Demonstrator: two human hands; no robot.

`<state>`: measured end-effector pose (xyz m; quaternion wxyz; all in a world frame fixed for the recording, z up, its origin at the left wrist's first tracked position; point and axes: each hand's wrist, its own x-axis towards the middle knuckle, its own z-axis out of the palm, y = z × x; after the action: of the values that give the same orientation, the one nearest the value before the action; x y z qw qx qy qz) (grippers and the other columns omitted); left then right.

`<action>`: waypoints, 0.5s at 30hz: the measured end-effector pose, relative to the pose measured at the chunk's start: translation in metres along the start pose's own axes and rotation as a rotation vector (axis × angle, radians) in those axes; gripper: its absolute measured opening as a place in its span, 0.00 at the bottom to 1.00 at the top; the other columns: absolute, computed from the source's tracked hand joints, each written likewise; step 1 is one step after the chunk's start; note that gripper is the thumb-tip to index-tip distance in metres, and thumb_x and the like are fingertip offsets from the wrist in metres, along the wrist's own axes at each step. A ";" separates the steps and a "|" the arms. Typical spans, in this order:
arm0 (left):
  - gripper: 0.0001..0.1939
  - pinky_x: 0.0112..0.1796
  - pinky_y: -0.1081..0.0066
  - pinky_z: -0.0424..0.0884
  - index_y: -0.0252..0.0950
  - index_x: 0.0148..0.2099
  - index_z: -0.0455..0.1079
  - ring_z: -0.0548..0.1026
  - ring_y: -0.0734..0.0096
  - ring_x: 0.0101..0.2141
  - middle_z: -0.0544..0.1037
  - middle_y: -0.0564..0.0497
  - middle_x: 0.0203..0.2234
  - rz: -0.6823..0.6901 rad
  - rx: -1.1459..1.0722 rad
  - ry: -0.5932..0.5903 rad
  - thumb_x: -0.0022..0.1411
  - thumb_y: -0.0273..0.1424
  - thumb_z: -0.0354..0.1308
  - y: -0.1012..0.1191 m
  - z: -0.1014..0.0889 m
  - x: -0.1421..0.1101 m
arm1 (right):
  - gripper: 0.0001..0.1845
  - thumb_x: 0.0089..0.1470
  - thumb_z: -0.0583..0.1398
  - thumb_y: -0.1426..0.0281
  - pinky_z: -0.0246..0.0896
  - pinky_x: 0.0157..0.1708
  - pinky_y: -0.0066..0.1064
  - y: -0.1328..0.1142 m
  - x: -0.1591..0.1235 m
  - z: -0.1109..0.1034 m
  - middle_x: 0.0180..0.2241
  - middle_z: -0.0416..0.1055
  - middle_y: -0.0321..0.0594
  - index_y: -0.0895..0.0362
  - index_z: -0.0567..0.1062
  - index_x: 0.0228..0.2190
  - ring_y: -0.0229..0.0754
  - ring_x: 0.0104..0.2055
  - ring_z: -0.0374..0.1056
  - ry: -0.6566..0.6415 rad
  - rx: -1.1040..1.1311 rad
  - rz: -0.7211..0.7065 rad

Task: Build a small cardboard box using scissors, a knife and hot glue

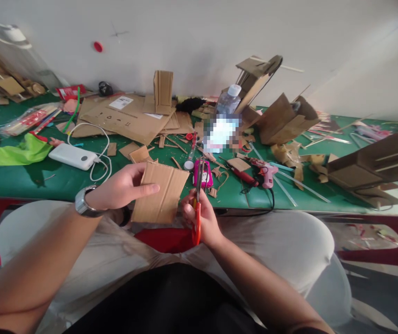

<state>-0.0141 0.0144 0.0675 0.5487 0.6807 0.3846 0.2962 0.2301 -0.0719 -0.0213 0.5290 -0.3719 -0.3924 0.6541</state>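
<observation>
My left hand grips a rectangular piece of corrugated cardboard by its left side, thumb on the face toward me. A crease runs down the piece, which is held above my lap at the table's front edge. In my right hand are scissors with orange handles, blades pointing up and away from me. The scissors are just right of the cardboard and apart from it. Behind the blades, on the table, lies a pink case with a white figure on it.
On the green table lie a white power bank with a cable, a flattened carton, a pink glue gun and cardboard scraps. A plastic bottle and a lit, blurred screen are further back. Cardboard boxes stand at right.
</observation>
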 end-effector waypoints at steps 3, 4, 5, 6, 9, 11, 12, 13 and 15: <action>0.14 0.40 0.69 0.84 0.38 0.50 0.85 0.88 0.57 0.43 0.91 0.45 0.44 0.056 -0.022 0.105 0.64 0.37 0.73 0.000 0.007 -0.001 | 0.31 0.55 0.79 0.51 0.50 0.23 0.26 -0.003 -0.001 0.001 0.32 0.67 0.28 0.49 0.66 0.40 0.32 0.26 0.56 0.010 -0.021 -0.031; 0.13 0.39 0.69 0.84 0.37 0.48 0.85 0.88 0.58 0.42 0.91 0.46 0.43 0.075 -0.041 0.160 0.64 0.37 0.73 -0.002 0.010 -0.001 | 0.31 0.55 0.79 0.52 0.50 0.23 0.26 -0.003 -0.001 0.002 0.33 0.68 0.29 0.49 0.66 0.40 0.33 0.27 0.57 0.015 -0.023 -0.035; 0.11 0.38 0.70 0.83 0.37 0.45 0.86 0.87 0.59 0.40 0.91 0.46 0.41 0.089 -0.065 0.211 0.63 0.37 0.73 -0.004 0.012 -0.001 | 0.31 0.55 0.79 0.51 0.50 0.23 0.26 -0.002 -0.001 0.002 0.33 0.69 0.30 0.49 0.65 0.40 0.33 0.27 0.57 0.023 -0.023 -0.038; 0.10 0.37 0.70 0.82 0.37 0.42 0.86 0.86 0.61 0.38 0.91 0.47 0.39 0.094 -0.094 0.249 0.63 0.37 0.74 -0.007 0.014 -0.002 | 0.31 0.56 0.79 0.51 0.51 0.23 0.25 -0.001 -0.001 0.003 0.35 0.69 0.30 0.49 0.65 0.40 0.32 0.27 0.58 0.033 -0.020 -0.038; 0.09 0.35 0.70 0.80 0.37 0.37 0.86 0.84 0.63 0.33 0.90 0.48 0.35 0.082 -0.173 0.280 0.61 0.37 0.74 -0.014 0.018 -0.002 | 0.32 0.56 0.78 0.51 0.53 0.22 0.25 0.002 -0.002 0.004 0.41 0.70 0.31 0.48 0.64 0.42 0.30 0.27 0.59 0.062 -0.013 -0.028; 0.09 0.37 0.68 0.81 0.37 0.37 0.86 0.85 0.61 0.35 0.90 0.48 0.36 0.077 -0.173 0.241 0.61 0.37 0.75 -0.016 0.021 -0.003 | 0.33 0.54 0.79 0.53 0.56 0.22 0.25 0.002 -0.002 0.005 0.39 0.68 0.29 0.48 0.64 0.41 0.30 0.26 0.60 0.055 -0.017 -0.005; 0.09 0.39 0.67 0.82 0.37 0.38 0.86 0.86 0.60 0.37 0.90 0.47 0.38 0.073 -0.167 0.207 0.62 0.38 0.75 -0.015 0.023 -0.003 | 0.33 0.53 0.80 0.54 0.58 0.22 0.25 0.001 -0.002 0.005 0.36 0.67 0.28 0.48 0.64 0.41 0.31 0.25 0.60 0.044 -0.022 0.007; 0.10 0.42 0.66 0.83 0.38 0.41 0.87 0.87 0.58 0.40 0.91 0.46 0.40 0.065 -0.165 0.159 0.62 0.39 0.76 -0.014 0.024 -0.003 | 0.33 0.51 0.81 0.56 0.59 0.23 0.25 0.001 -0.002 0.005 0.33 0.65 0.26 0.49 0.64 0.40 0.31 0.25 0.60 0.032 -0.029 0.017; 0.17 0.46 0.63 0.84 0.40 0.51 0.87 0.88 0.54 0.45 0.91 0.44 0.46 0.033 -0.198 0.009 0.64 0.43 0.76 -0.010 0.023 -0.003 | 0.34 0.49 0.82 0.60 0.59 0.24 0.25 0.000 -0.003 0.004 0.30 0.61 0.25 0.49 0.63 0.38 0.32 0.25 0.59 0.021 -0.044 0.015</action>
<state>0.0013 0.0006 0.0523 0.6065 0.6281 0.3447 0.3446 0.2273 -0.0750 -0.0193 0.5199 -0.3930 -0.3983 0.6454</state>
